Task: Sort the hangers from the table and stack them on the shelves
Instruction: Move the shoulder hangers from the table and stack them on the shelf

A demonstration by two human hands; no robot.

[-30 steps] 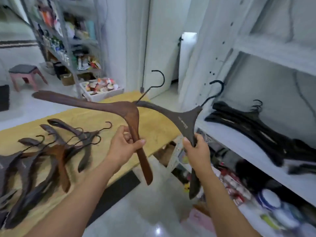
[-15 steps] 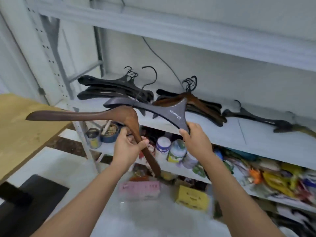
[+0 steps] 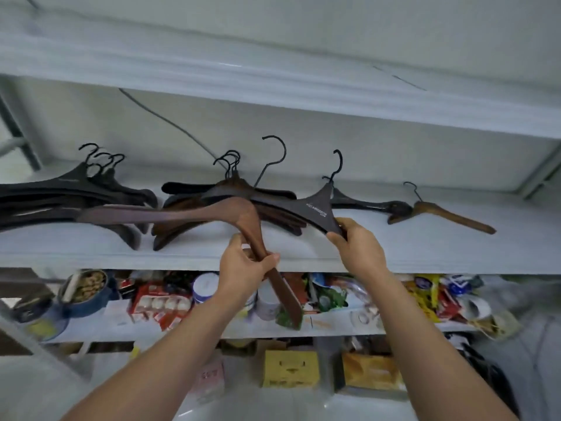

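Brown wooden hanger (image 3: 194, 212) in left hand (image 3: 246, 265), fingers and thumb wrapped round its lower arm, other arm pointing left. Dark grey hanger with white lettering (image 3: 317, 208) in right hand (image 3: 358, 247), gripped at its lower edge, hook up. Both held in the air at the front edge of the white shelf (image 3: 121, 259). Below, a lower shelf (image 3: 328, 329) is crammed with jars, packets and a blue tin (image 3: 85, 293); yellow box (image 3: 290, 372) under it. On the white shelf, left end: stack of black hangers (image 3: 60, 189). Middle: stack of dark brown hangers (image 3: 182, 229), hooks toward the back edge. Further right: single glossy black hanger (image 3: 364, 205), then light brown wooden hanger (image 3: 449, 215), ends overlapping in view. Grey cable (image 3: 170, 124) on the wall behind.
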